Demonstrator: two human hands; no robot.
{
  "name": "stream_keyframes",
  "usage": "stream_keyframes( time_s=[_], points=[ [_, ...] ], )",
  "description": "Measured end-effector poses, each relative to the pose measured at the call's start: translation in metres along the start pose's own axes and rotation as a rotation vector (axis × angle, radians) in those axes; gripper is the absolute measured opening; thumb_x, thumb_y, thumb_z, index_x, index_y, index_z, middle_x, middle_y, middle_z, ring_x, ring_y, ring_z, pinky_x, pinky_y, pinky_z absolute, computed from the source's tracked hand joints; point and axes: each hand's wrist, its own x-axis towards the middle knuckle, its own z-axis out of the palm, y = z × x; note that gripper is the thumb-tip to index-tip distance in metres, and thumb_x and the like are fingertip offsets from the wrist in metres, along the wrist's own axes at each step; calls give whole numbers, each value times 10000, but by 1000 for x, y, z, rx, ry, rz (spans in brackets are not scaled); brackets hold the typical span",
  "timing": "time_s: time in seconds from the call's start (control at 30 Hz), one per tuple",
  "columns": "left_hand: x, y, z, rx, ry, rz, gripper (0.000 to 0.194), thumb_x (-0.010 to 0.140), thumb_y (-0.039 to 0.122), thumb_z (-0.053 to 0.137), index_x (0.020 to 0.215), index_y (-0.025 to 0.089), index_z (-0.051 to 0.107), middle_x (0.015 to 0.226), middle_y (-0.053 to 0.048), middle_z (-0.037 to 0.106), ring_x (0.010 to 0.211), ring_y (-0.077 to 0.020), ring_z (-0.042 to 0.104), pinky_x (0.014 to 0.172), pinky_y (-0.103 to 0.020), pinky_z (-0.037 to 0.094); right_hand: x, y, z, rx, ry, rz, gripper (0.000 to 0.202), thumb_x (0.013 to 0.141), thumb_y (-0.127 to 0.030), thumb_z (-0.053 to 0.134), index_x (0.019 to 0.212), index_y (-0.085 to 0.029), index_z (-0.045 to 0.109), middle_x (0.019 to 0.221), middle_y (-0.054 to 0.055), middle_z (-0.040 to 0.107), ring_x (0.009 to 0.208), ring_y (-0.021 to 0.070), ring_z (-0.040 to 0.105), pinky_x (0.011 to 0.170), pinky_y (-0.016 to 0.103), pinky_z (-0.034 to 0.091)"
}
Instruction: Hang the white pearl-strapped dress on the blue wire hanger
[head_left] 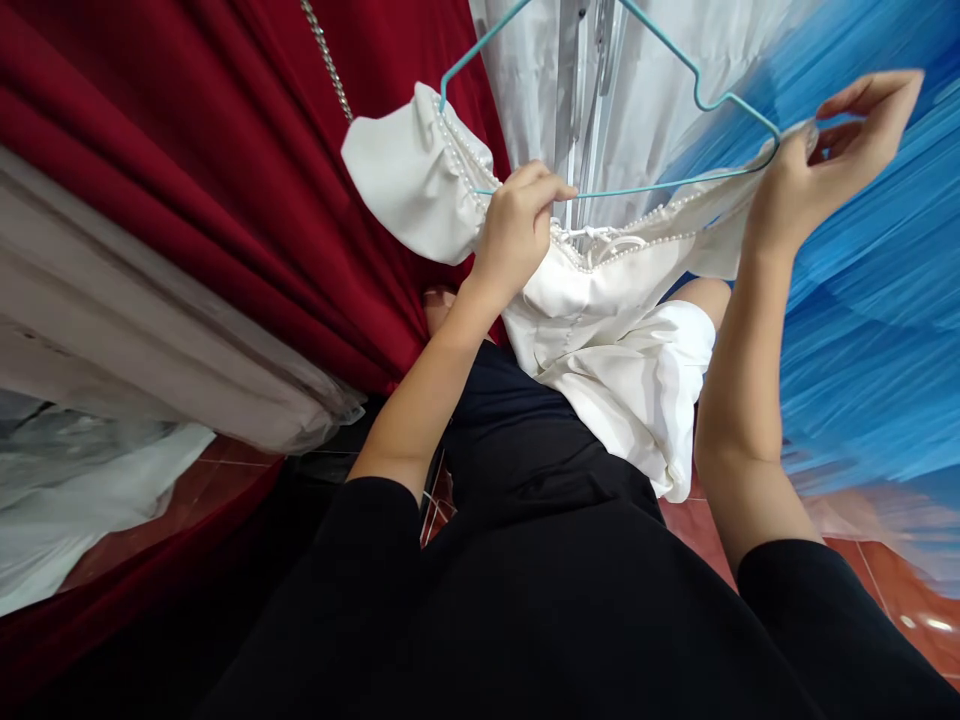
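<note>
A white dress with pearl trim hangs across a thin teal wire hanger, its lower part bunched over my lap. Fingers of my left hand are wrapped round the hanger's bottom bar, near the dress's left puffed sleeve. At the hanger's right corner, my right hand pinches the dress's right shoulder edge between thumb and finger, with the other fingers raised. The left sleeve sits around the hanger's left end.
Red draped fabric with a beaded strand hangs at the left, beside pale tulle. Blue tulle fills the right. White fabric and metal poles stand behind the hanger. Red floor tiles show below.
</note>
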Motion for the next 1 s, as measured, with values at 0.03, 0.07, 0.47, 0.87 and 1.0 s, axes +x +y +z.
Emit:
stream_keyframes(
  time_s=[0.03,0.07,0.47,0.87,1.0],
  points=[
    [0,0,1,-13,-4,-6,250,1054,300,438,990,242,673,950,-81,592,950,-266,615,836,-386,496,11,-3,0,17,-57,-39,403,663,131,364,758,-259,328,780,13,394,632,147,383,564,265,312],
    [1,1,1,-25,-5,-13,244,1047,280,442,989,245,676,946,-81,592,947,-267,613,837,-387,494,21,-8,1,22,-115,-65,395,663,126,366,743,-258,316,761,9,387,628,143,388,550,259,301],
    [2,16,9,104,-2,-25,257,984,100,416,1003,242,630,993,-69,582,1009,-249,567,888,-412,463,-8,-101,65,270,-357,-254,308,759,-87,468,1051,-124,562,1045,55,491,973,219,536,826,347,481],
    [32,-58,-48,400,549,276,374,924,-42,601,1204,199,544,1252,-9,506,1228,-114,417,1113,-210,303,-84,-90,49,96,-814,-86,369,1006,-532,328,1186,-321,572,994,32,623,975,256,481,1018,491,329],
    [33,-93,-74,315,281,137,362,873,-113,642,1050,183,530,1041,76,593,1040,-31,546,905,-103,465,-81,-98,44,36,-834,-143,374,1011,-499,321,1126,-288,608,984,57,615,1003,281,487,995,510,341]
  ],
)
